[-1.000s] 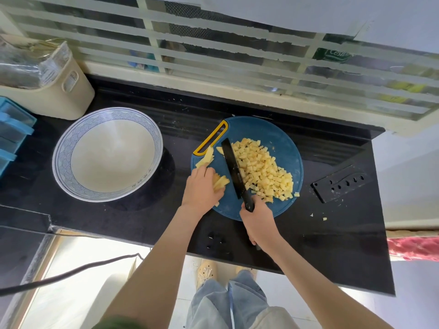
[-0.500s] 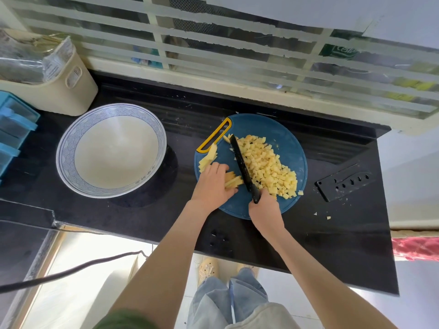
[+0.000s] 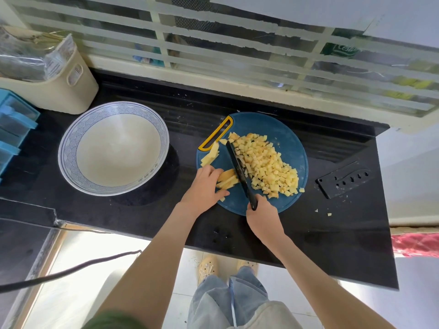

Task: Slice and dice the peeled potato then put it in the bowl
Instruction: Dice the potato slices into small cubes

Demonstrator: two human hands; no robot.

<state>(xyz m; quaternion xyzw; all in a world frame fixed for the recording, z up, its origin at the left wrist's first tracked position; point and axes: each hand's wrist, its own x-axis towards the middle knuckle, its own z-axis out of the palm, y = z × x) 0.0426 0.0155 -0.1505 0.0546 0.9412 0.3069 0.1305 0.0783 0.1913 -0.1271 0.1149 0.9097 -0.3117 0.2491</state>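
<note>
A round blue cutting board (image 3: 288,129) with a yellow handle lies on the black counter. A heap of diced potato (image 3: 268,165) covers its right half. My left hand (image 3: 205,186) presses down a small bundle of potato strips (image 3: 228,179) at the board's left side. My right hand (image 3: 262,217) grips the handle of a black knife (image 3: 238,168), whose blade lies against the strips' cut end, between them and the dice. More potato strips (image 3: 210,154) lie beside the yellow handle. The wide white bowl (image 3: 69,148) with a blue patterned rim stands to the left, with nothing in it.
A black knife sheath (image 3: 343,180) lies right of the board, with a few stray potato bits (image 3: 323,212) near it. A cream basket (image 3: 69,91) and blue plastic drawers (image 3: 11,129) stand at the far left. A window grille runs behind the counter. The counter's front edge is near my body.
The strip bundle under my left hand has got shorter as the knife worked along it, and the hand has shifted slightly. The view has drifted a little.
</note>
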